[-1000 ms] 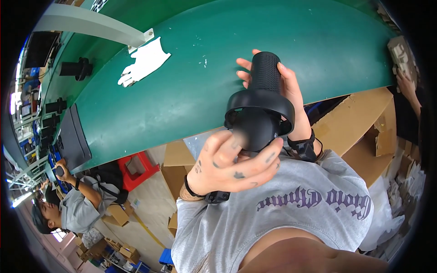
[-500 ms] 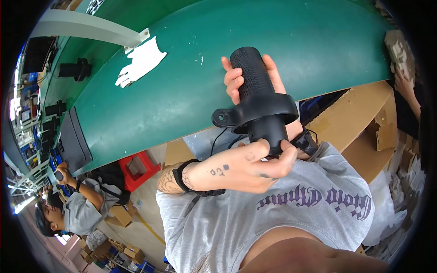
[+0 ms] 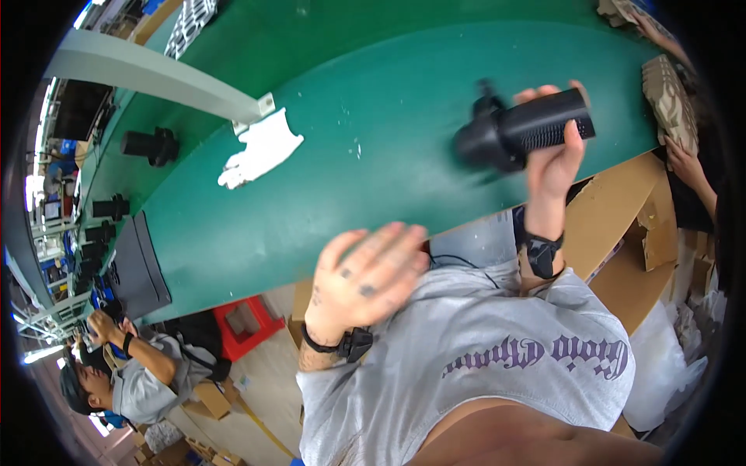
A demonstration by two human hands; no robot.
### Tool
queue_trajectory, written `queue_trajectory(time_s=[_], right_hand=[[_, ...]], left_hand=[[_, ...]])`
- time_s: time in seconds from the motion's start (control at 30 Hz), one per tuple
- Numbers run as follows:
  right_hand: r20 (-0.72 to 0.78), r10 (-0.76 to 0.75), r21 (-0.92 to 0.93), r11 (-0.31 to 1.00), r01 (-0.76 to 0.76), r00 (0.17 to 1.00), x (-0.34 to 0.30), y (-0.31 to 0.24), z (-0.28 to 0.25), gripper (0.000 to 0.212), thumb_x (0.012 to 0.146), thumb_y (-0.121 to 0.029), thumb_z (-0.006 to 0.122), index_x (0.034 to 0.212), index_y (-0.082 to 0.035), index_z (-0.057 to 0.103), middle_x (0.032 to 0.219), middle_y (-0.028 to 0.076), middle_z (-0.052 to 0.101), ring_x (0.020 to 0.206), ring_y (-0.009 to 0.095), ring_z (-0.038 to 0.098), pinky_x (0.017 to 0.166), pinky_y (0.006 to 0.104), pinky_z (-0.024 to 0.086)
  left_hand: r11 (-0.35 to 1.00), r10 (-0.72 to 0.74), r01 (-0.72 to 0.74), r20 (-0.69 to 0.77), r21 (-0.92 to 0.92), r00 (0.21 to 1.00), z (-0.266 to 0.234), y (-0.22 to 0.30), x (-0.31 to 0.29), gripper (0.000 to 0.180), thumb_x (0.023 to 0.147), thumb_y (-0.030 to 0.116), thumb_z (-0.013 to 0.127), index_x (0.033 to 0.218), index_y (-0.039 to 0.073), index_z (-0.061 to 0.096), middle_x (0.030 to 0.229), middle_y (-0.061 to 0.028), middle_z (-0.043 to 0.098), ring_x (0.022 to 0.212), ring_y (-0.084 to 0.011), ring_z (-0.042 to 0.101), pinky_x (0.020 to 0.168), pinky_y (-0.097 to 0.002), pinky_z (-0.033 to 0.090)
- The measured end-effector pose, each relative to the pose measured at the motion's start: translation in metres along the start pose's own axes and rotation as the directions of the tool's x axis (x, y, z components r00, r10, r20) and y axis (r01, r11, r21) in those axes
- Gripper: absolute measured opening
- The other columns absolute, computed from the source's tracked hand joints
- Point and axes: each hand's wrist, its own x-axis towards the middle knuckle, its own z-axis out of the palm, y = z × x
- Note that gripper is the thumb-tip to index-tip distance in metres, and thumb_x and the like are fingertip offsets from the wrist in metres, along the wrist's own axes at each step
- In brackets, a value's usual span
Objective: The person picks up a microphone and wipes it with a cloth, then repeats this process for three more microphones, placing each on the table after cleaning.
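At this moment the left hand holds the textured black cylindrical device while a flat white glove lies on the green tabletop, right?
Wrong hand: the head view shows the right hand holding the textured black cylindrical device; the flat white glove does lie on the green tabletop.

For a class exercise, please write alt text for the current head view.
A person's right hand holds a black cylindrical device above a green table. The left hand holds nothing visible; a white glove lies on the table.
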Motion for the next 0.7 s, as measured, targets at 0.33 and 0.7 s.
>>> queue_trajectory(time_s=[0.33,0.7], right_hand=[[-0.110,-0.442,-0.901,0.422,0.098,0.890,0.103,-0.024,-0.117,0.052,0.075,-0.022,0.081,0.112,0.002,0.054,0.103,0.009,0.063,0.096,0.017,0.060,0.085,0.0311,0.047],[0.253,-0.286,-0.891,0.304,0.338,0.924,-0.059,-0.005,-0.045,0.038,0.085,-0.010,0.062,0.122,-0.004,0.057,0.128,0.012,0.056,0.125,0.029,0.049,0.108,0.0417,0.034]], left_hand=[[0.943,-0.327,0.334,0.205,0.001,0.923,0.014,-0.038,-0.069,0.039,0.072,-0.005,0.054,0.106,0.009,0.066,0.116,-0.0059,0.063,0.100,-0.0243,0.059,0.090,-0.0385,0.043],[0.892,-0.375,0.409,0.189,-0.194,0.907,0.051,-0.032,-0.068,0.030,0.087,0.007,0.055,0.116,0.009,0.062,0.128,-0.0124,0.055,0.119,-0.0306,0.050,0.102,-0.0423,0.036]])
